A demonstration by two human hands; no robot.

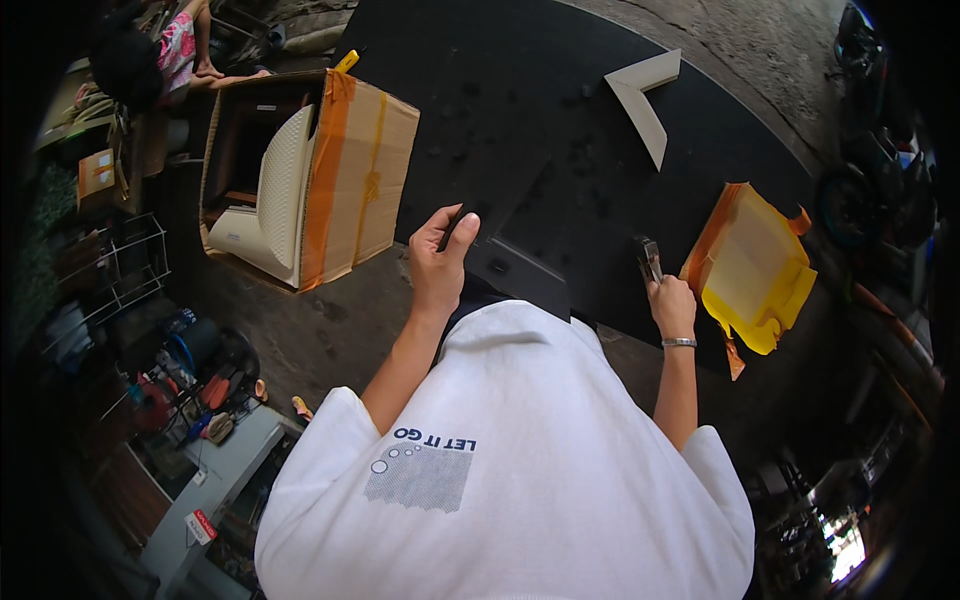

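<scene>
My left hand (438, 262) is closed, its thumb and fingers pinching the edge of a thin black piece (454, 226). That piece blends into the black tabletop, so its full shape is hard to make out. A dark flat panel (515, 268) with a raised edge lies close to my body, right of that hand. In my right hand (673, 303) is a metal plier-like tool (648, 258), its head pointing away from me over the black table (480, 90). Right beside this hand sits a carton flap-like packet (750, 260) wrapped in orange and yellow tape.
A taped cardboard box (365, 180) holding cream and brown frame pieces stands at the left. An L-shaped cream frame corner (643, 100) lies at the far right of the table, and a yellow tool (347, 61) at its far left. Another person's legs (205, 40) show at upper left.
</scene>
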